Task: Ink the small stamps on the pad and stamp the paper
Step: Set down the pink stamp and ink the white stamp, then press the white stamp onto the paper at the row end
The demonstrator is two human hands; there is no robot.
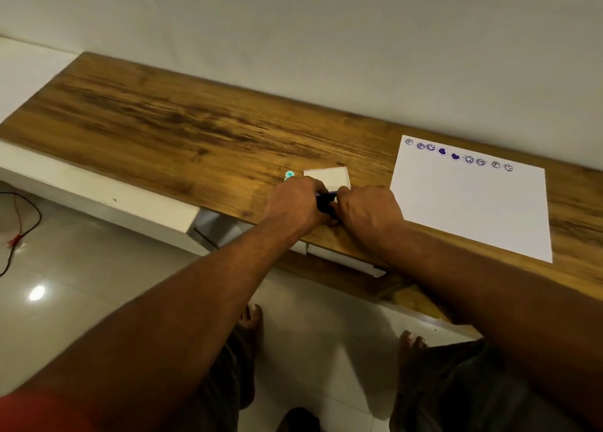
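At the near edge of a wooden shelf (182, 128), a person's two hands met over a small dark-blue object (326, 200), apparently the ink pad, which lay pinched between them. The left hand (293, 203) curled around its left side and the right hand (370, 211) closed on its right, a two-handed hold that seemed meant to steady or work the case rather than to stamp; whether a stamp sat inside either hand could not be told. Just behind the fingers lay one white square (326, 177), perhaps the pad's lid or box, kept within reach. Beside it, touching the left knuckles, stood one teal-topped small stamp (289, 174). To the right, well apart from the hands, one sheet of paper (470, 203) lay flat with its lower area blank, and along its far edge ran a row of ten blue-violet prints (455, 156): eight round faces and two solid hearts.
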